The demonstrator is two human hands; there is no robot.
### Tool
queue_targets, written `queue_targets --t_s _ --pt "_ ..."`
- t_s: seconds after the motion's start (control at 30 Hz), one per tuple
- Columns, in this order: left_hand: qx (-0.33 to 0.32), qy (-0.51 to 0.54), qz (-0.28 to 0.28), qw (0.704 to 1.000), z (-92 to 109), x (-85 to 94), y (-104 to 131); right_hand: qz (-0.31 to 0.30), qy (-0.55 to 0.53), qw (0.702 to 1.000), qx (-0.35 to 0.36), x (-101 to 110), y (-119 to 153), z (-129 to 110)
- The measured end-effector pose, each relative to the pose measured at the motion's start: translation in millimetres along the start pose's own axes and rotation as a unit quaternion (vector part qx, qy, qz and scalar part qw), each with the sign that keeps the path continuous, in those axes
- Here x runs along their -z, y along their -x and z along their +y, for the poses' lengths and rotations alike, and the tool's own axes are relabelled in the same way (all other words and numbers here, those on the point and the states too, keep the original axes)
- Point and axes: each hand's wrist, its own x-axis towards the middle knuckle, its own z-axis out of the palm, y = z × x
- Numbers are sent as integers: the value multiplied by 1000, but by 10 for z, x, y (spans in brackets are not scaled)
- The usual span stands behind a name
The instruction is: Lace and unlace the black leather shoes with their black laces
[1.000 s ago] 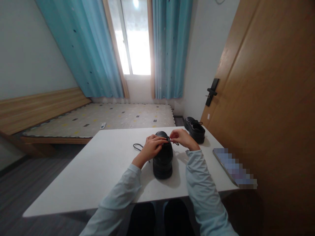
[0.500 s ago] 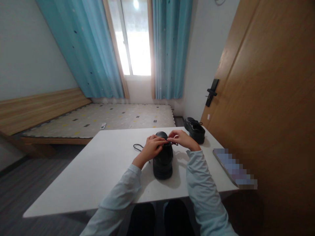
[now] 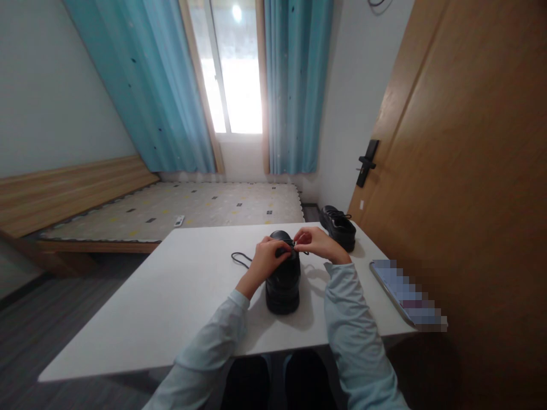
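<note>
A black lace-up shoe [image 3: 282, 293] stands on the white table, heel toward me and toe pointing away. Over its lacing, my left hand [image 3: 265, 259] is closed, thumb and fingers pinched at the shoelace. From the other side my right hand [image 3: 318, 244] pinches the lace too, its fingertips close to those of the left. A loop of black shoelace [image 3: 240, 257] lies on the table left of the shoe. The exact spot where the fingertips grip is small and partly hidden by the fingers.
A second black shoe [image 3: 338, 229], laced, stands at the table's far right corner. A flat, pixelated device [image 3: 399, 293] lies along the right edge of the white table [image 3: 171, 307]. Beyond are a bed [image 3: 213, 202] with a small white remote [image 3: 179, 221], and a wooden door [image 3: 461, 171] at right.
My left hand has shifted slightly right, its fingers curling from lying across the shoe into a pinch. My right fingertips have moved slightly at the lace. The shoe stays put.
</note>
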Motion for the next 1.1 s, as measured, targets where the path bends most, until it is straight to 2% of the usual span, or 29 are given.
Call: queue_targets --t_s 0.13,0.33,0.43,0.57,0.67,0.83,0.97,1.1 --pt "5 -13 -3 1000 38 -15 -6 5 3 1000 2 -4 -4 -19" --pt "-10 -29 61 998 41 -33 13 -12 14 1000 15 -10 -29 2" --pt "-23 3 99 995 31 7 18 -17 19 999 30 -4 -40 33" --pt "-11 98 158 982 -23 86 8 -17 31 999 39 18 -35 82" --pt "8 202 187 961 -83 118 -2 -15 48 998 44 27 -21 101" --pt "35 404 155 901 -70 127 2 11 73 996 43 0 -24 84" --pt "57 477 144 865 0 142 10 46 109 993 30 -55 -63 62" --pt "63 522 171 833 -23 164 2 86 187 979 18 -119 -93 63"
